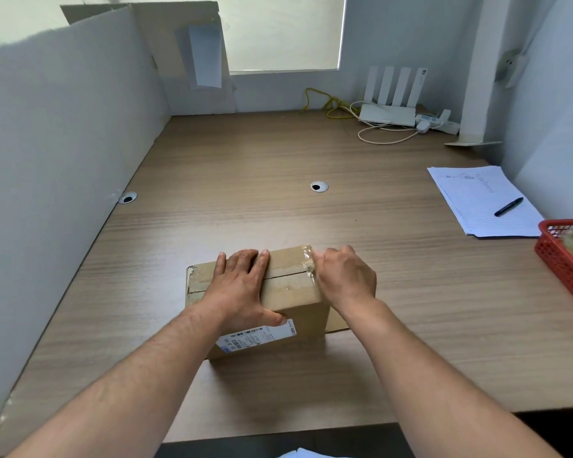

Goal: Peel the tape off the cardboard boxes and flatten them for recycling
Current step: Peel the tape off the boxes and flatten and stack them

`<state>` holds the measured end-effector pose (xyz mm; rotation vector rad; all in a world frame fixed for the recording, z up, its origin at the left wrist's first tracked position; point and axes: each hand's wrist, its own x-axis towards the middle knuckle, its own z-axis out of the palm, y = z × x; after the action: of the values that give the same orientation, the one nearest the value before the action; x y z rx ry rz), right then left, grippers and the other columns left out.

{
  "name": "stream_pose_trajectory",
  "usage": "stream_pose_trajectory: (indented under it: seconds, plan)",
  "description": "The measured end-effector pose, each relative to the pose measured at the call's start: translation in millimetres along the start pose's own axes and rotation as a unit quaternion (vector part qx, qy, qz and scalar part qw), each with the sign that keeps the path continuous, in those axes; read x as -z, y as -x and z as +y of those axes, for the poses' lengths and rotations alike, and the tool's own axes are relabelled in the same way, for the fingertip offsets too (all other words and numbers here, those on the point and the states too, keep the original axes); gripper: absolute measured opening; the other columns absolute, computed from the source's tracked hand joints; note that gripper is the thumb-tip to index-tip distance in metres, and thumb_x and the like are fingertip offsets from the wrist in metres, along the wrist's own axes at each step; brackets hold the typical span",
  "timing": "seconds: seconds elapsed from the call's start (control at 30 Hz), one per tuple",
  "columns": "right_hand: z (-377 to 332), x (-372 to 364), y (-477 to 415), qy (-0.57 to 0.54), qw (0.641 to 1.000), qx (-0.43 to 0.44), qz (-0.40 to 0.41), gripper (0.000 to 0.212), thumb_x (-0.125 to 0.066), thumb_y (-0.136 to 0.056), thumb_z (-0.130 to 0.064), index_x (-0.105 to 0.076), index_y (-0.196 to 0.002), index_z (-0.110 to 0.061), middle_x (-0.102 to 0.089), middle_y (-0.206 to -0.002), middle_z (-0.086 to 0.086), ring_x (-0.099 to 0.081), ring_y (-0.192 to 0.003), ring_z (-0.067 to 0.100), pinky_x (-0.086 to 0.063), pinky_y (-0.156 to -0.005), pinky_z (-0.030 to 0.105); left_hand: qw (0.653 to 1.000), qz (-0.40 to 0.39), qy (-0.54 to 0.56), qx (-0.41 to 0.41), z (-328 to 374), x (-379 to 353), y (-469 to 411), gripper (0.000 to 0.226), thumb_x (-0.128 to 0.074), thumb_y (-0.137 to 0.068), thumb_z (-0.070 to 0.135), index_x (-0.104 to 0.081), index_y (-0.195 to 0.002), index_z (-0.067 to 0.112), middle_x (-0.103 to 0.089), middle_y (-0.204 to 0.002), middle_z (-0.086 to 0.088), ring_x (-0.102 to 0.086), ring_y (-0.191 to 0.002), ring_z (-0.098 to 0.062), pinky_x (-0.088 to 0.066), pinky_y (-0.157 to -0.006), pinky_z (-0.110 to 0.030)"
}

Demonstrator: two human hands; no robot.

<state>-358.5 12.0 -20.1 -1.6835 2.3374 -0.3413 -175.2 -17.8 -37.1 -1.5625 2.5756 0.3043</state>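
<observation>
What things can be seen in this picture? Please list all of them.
desk: 1, wood-brown, fills the view
cardboard box: 1, brown, near middle of desk
tape: clear, box's far right corner
label: 1, white, box's near side
cardboard sheet: 1, brown, upright, far left
router: 1, white, far right
yellow cable: 1, beside router
papers: stack, white, right
pen: 1, black, on papers
basket: 1, red, right edge
left hand: 1, flat on box top
right hand: 1, pinches tape
</observation>
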Motion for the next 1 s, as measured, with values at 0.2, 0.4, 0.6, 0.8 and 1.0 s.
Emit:
stream_pose_trajectory:
  seconds: [0.2,0.4,0.6,0.8,1.0]
  plan:
    - [-11.5,-6.8,3.8,0.084,0.993,0.061,0.055,0.041,-0.04,-0.099,-0.041,-0.053,-0.123,-0.009,-0.053,-0.12,0.01,-0.057,-0.106,0.026,-0.042,-0.076,0.031,0.999,-0.026,-0.021,0.031,14.0,0.8,-0.5,0.135,-0.053,-0.063,0.087,0.018,-0.152,0.014,0.015,-0.16,-0.008,0.02,-0.146,-0.024,0.013,-0.117,-0.052]
    - [-11.0,-17.4,6.6,0.018,0.995,0.087,0.045,0.031,-0.036,-0.101,-0.023,-0.059,-0.109,-0.004,-0.06,-0.109,0.014,-0.06,-0.098,0.032,-0.039,-0.07,0.033,1.0,-0.01,-0.012,-0.011,23.0,-3.6,-7.3,0.131,-0.053,-0.062,0.087,0.016,-0.152,0.022,0.011,-0.162,-0.003,0.016,-0.148,-0.019,0.012,-0.118,-0.049]
    - [5.3,-20.6,-5.0,-0.278,0.959,-0.002,-0.047,0.038,-0.049,-0.095,-0.034,-0.056,-0.069,-0.008,-0.064,-0.079,0.011,-0.064,-0.078,0.035,-0.053,-0.075,0.048,0.997,-0.017,-0.012,-0.072,-2.0,-2.8,-4.5,0.124,-0.058,-0.066,0.08,0.013,-0.153,0.028,0.012,-0.161,0.003,0.015,-0.147,-0.014,0.014,-0.119,-0.04]
    - [30.2,-26.4,8.7,-0.233,0.969,0.082,0.011,0.055,-0.052,-0.093,-0.045,-0.042,-0.139,-0.015,-0.057,-0.09,-0.008,-0.059,-0.088,0.016,-0.048,-0.082,0.036,0.999,-0.013,0.009,-0.029,-18.3,5.6,-13.2,0.115,-0.06,-0.065,0.08,0.006,-0.151,0.043,0.005,-0.162,0.008,0.009,-0.148,-0.015,0.009,-0.119,-0.045]
    - [38.6,-45.5,19.6,-0.105,0.936,0.282,0.182,0.033,-0.08,-0.073,-0.024,-0.062,-0.098,-0.013,-0.062,-0.082,-0.002,-0.053,-0.057,0.008,-0.049,-0.049,0.024,0.998,-0.053,0.021,-0.004,-24.8,22.0,-31.7,0.113,-0.062,-0.063,0.079,0.0,-0.151,0.044,-0.006,-0.16,0.002,-0.004,-0.146,-0.023,-0.001,-0.12,-0.046]
